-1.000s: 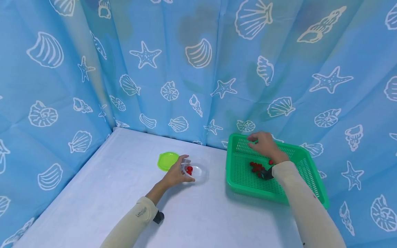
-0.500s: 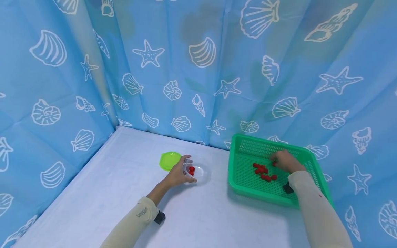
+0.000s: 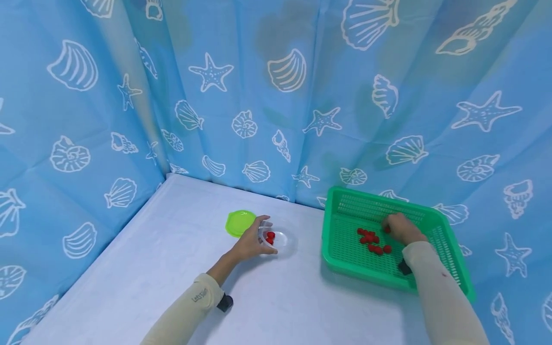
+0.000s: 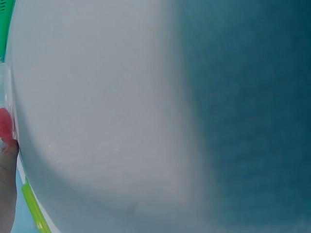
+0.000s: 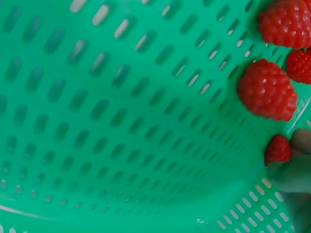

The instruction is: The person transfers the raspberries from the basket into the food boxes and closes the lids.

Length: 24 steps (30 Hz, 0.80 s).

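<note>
My left hand [image 3: 250, 244] grips the side of a small clear plastic container [image 3: 285, 241] on the white table. A few red raspberries [image 3: 270, 237] lie in it; the left wrist view catches only a red piece and a fingertip at its edge. My right hand [image 3: 401, 228] reaches down inside a green perforated basket [image 3: 360, 274]. In the right wrist view its thumb and finger pinch a raspberry [image 5: 278, 149] near the basket's floor. Several loose raspberries [image 3: 369, 237] lie on the basket floor to the left of that hand.
Behind the left hand, a lime green lid [image 3: 239, 223] lies flat on the white tablecloth [image 3: 172, 249]. A blue curtain [image 3: 258, 96] with white shell prints hangs along the back and left of the table.
My right hand has gone from above the basket's back part down to the right and now pinches a raspberry. The left hand stays on the container. The head view has shifted slightly.
</note>
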Available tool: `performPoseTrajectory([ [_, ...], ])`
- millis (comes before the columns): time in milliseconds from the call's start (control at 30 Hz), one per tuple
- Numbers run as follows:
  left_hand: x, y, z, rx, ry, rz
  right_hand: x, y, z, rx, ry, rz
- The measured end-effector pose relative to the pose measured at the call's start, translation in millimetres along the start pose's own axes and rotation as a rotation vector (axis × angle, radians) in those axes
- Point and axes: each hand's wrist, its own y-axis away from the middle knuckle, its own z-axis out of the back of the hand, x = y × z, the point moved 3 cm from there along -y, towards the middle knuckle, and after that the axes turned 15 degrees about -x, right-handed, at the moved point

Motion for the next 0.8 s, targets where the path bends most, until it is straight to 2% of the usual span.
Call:
performPoseTrajectory([
  [200,0.9,-1.1,-0.7,-0.001,-0.003,-0.001,-0.9,1.1,-1.6,-0.056,0.064,0.008],
  [333,0.7,-0.8,0.0,-0.003,-0.011,0.002,0.1,2.8,-1.6,-0.076,0.068,0.001],
  [567,-2.7,-2.8,1.5,-0.003,-0.014,0.007,0.5,-2.9,9.6,-0.123,-0.002,0.013],
  [667,-3.2,-2.5,1.4,-0.003,-0.012,0.003,7.8,-12.1,18.6,-0.151,-0.029,0.005],
  [800,-1.3,-1.3,-0.2,0.001,-0.023,0.000,28.8,-19.0,32.8,-0.214,-0.070,0.025],
])
